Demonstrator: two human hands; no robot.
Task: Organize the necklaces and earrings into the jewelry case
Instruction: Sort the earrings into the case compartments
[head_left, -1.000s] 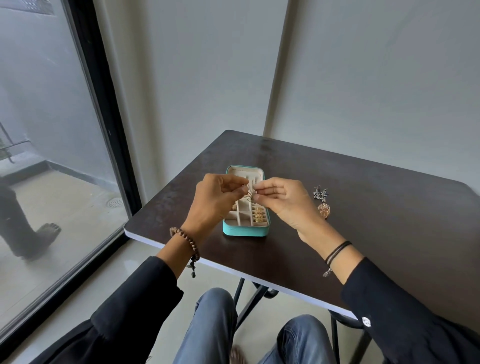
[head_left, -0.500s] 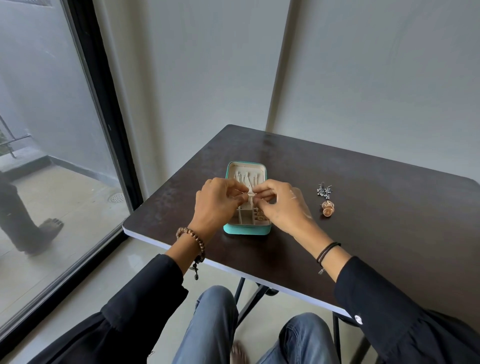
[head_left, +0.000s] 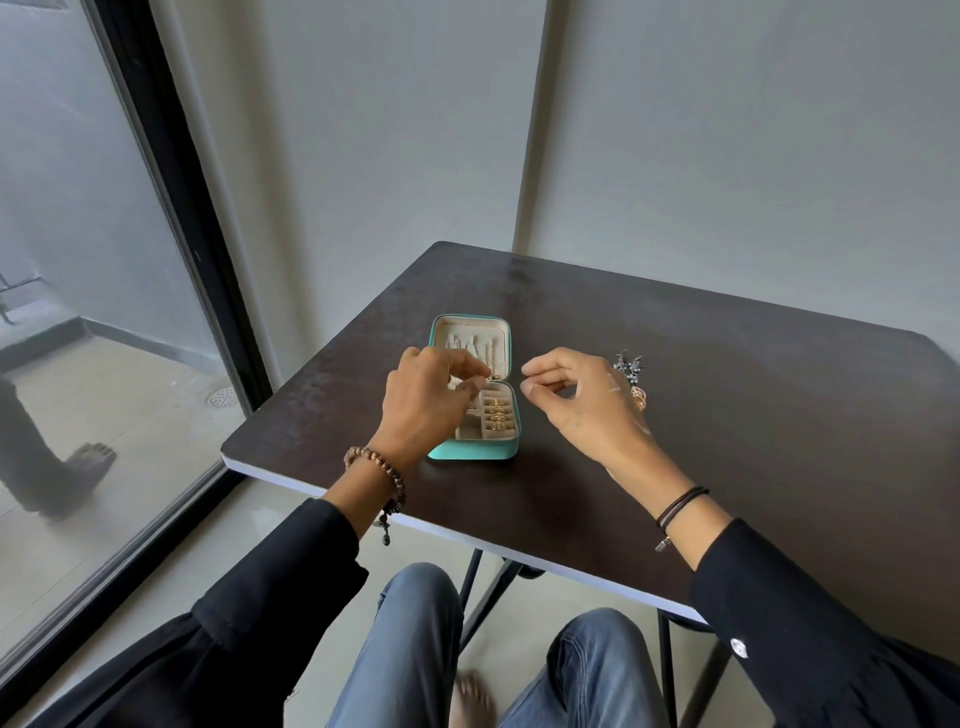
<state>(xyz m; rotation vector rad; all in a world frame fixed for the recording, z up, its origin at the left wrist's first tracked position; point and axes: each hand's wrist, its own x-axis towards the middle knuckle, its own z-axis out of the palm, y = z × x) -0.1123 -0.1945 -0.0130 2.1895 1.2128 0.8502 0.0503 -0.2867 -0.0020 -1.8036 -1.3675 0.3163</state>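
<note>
Several gold rings (head_left: 496, 415) in the open teal jewelry case (head_left: 475, 451); left hand (head_left: 431, 400) pinching something small, right hand (head_left: 584, 402) empty.

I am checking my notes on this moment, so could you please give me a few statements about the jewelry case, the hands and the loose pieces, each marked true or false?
1. The jewelry case lies open on the table. True.
2. The left hand is over the case. True.
3. The right hand rests inside the case. False: it is to the right of the case, above the table.
4. Gold pieces fill the right-hand row of compartments. True.
5. No jewelry remains outside the case. False: a silver piece and a rose-gold piece lie beyond the right hand.
</note>
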